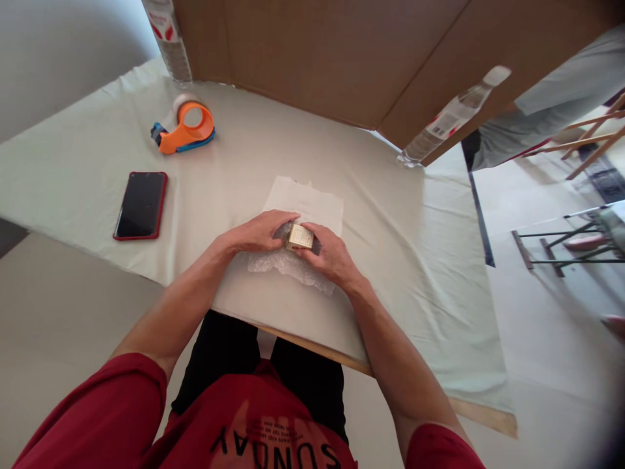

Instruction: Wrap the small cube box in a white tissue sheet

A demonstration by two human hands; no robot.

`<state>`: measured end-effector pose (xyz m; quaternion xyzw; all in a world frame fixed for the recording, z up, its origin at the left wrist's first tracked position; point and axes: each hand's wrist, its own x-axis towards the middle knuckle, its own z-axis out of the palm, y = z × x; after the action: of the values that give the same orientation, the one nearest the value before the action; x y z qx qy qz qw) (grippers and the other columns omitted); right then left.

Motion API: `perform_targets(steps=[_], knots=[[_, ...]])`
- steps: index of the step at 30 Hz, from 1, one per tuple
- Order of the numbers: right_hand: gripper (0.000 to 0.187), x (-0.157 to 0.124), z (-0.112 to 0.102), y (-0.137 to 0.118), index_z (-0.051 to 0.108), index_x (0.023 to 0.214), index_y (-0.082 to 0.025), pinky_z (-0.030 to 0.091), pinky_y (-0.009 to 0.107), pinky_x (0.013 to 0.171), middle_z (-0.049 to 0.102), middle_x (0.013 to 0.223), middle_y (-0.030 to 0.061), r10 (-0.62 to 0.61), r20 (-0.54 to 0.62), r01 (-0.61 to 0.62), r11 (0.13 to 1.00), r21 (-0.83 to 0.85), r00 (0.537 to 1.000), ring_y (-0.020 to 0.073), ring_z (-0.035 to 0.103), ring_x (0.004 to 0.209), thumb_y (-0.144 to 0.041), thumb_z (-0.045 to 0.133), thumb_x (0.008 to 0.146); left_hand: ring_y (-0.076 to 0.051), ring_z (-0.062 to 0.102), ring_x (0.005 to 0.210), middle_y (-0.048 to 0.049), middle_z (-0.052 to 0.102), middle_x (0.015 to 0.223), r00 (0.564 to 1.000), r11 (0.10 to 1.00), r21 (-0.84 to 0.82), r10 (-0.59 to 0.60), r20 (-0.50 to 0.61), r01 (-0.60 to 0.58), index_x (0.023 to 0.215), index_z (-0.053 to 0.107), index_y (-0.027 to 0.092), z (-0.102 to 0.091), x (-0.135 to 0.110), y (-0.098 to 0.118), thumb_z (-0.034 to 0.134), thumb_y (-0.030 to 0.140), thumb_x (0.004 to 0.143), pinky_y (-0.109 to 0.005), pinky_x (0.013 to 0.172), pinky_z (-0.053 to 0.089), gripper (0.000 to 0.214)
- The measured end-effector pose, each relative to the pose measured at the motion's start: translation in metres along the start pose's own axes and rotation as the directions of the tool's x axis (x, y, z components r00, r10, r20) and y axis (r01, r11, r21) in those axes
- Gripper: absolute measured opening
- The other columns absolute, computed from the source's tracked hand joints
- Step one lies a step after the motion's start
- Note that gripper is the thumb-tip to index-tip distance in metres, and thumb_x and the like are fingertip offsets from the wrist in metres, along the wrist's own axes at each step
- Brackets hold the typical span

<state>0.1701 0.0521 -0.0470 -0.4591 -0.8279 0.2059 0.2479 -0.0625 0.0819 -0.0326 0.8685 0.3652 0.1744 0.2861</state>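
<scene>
Both my hands meet over a small cream-coloured box [299,236] in the middle of the table. My left hand [258,232] curls its fingers around the box's left side. The fingers of my right hand [329,255] close on its right side. Under the box lies a crumpled sheet of clear bubble wrap [288,264], and beneath that a white sheet of paper [307,198] lies on the pale tablecloth [390,228].
A phone in a red case [141,205] lies at the left. An orange tape dispenser [185,128] sits behind it. Two plastic bottles [168,39] [452,117] stand against a large brown cardboard wall [342,52]. At the right are metal stands [561,251] on the floor.
</scene>
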Motion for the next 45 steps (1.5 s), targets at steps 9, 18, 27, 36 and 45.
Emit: perform_targets(steps=[9, 18, 27, 36, 45], knots=[[0.052, 0.001, -0.003, -0.001, 0.057, 0.136, -0.022, 0.049, 0.05, 0.105, 0.066, 0.135, 0.013, -0.016, 0.015, 0.016, 1.0, -0.004, 1.0, 0.0302, 0.063, 0.122, -0.035, 0.065, 0.086, -0.03, 0.051, 0.137, -0.0134, 0.054, 0.149, 1.0, 1.0, 0.0, 0.018, 0.0, -0.018, 0.144, 0.047, 0.019, 0.001, 0.0, -0.002, 0.054, 0.02, 0.077, -0.048, 0.115, 0.04, 0.068], [0.052, 0.003, -0.005, -0.002, 0.056, 0.136, -0.024, 0.047, 0.051, 0.106, 0.065, 0.136, 0.0123, -0.01, 0.05, 0.01, 1.0, 0.004, 0.999, 0.0306, 0.061, 0.125, -0.034, 0.066, 0.086, -0.029, 0.054, 0.133, -0.0117, 0.059, 0.144, 0.999, 0.999, -0.019, 0.051, 0.006, -0.051, 0.14, 0.053, 0.021, -0.002, 0.001, 0.001, 0.055, 0.015, 0.075, -0.046, 0.114, 0.041, 0.065], [0.036, -0.032, -0.05, -0.046, 0.063, 0.119, -0.024, 0.05, 0.044, 0.094, 0.07, 0.119, 0.0108, -0.159, 0.051, 0.163, 0.983, -0.086, 0.986, 0.0285, 0.064, 0.11, -0.043, 0.068, 0.088, -0.027, 0.047, 0.14, -0.0095, 0.057, 0.147, 0.996, 1.0, -0.01, 0.002, -0.089, -0.003, 0.138, 0.056, 0.02, 0.001, 0.001, -0.004, 0.051, 0.012, 0.072, -0.047, 0.119, 0.037, 0.067], [0.021, -0.051, -0.007, -0.06, 0.069, 0.093, -0.021, 0.042, 0.043, 0.084, 0.074, 0.102, 0.0092, -0.179, 0.032, 0.175, 0.887, -0.427, 0.983, 0.0255, 0.062, 0.089, -0.013, 0.049, 0.094, -0.028, 0.061, 0.124, -0.0095, 0.067, 0.133, 0.984, 0.966, -0.253, -0.094, -0.149, 0.054, 0.123, 0.067, 0.017, -0.014, -0.003, 0.017, 0.057, 0.028, 0.077, -0.041, 0.107, 0.048, 0.048], [0.013, -0.013, -0.027, -0.044, 0.067, 0.085, -0.022, 0.046, 0.045, 0.09, 0.068, 0.121, 0.0121, -0.009, -0.132, -0.016, 0.982, -0.187, 0.991, 0.0295, 0.063, 0.11, -0.024, 0.055, 0.091, -0.029, 0.062, 0.12, -0.0103, 0.069, 0.128, 0.999, 0.958, -0.287, -0.013, -0.036, 0.002, 0.107, 0.07, 0.02, -0.022, -0.005, 0.02, 0.074, 0.057, 0.074, -0.041, 0.106, 0.046, 0.05]])
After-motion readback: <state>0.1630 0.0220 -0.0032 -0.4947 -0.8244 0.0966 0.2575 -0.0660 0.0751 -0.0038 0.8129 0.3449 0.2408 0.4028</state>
